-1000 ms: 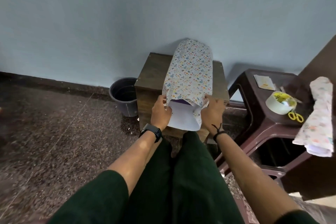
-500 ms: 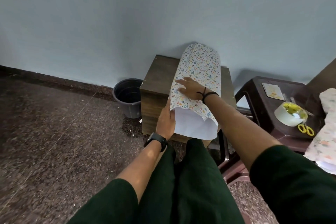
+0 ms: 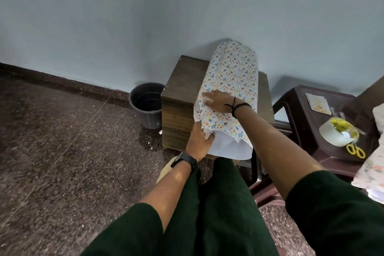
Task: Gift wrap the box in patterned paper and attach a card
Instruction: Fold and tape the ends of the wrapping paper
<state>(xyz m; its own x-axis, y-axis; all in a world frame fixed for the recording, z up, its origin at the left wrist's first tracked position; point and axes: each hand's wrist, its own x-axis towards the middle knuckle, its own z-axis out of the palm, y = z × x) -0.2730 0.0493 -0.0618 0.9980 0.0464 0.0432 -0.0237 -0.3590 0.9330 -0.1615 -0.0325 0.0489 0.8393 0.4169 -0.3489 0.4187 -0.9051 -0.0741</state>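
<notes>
On top of the wooden cabinet (image 3: 182, 77) sits your box, hidden under patterned paper (image 3: 232, 72). Your right hand (image 3: 218, 101) lies flat and open on the wrap, and your left hand (image 3: 198, 141) pinches its near left edge. Off right, the brown stool (image 3: 301, 114) has tape (image 3: 337, 133), yellow scissors (image 3: 355, 151) and a card (image 3: 318, 103).

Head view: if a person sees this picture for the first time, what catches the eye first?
First, the long bundle in white paper with small coloured prints, lying on the brown wooden block table by the wall. The right hand lies flat on its top, and the left hand is at its near open end. On the dark stool to the right sit a tape roll and yellow-handled scissors.
</notes>
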